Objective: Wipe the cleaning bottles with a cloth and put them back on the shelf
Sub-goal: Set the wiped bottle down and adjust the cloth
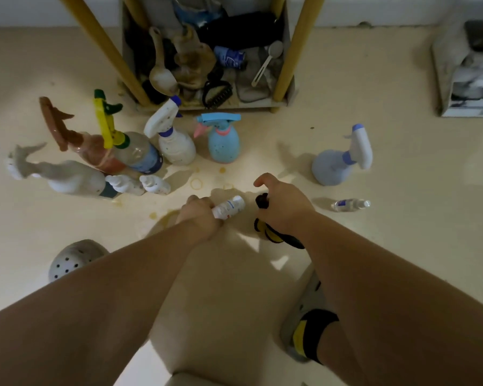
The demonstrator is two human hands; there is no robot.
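bottle (229, 207), small and white, sits in curled fingers of left hand (200, 217) above the floor (388, 260); right hand (286, 208) grips cloth (275, 236), one finger raised. likely the wiping step: next, bring cloth onto bottle, then shelf (287, 59).

The room is dim, with a paler pool of light on the middle of the floor (229, 174) and the corners sinking into murk. The lilac spray bottle (332, 165) at the right throws a soft shadow to its left, and the forearms (156, 260) cast broad dark patches below them, broken by bright slivers. The wide lens splays the shelf legs (101, 43) outward and tilts and smears the bottles at the left edge (67, 176); everything looks soft.
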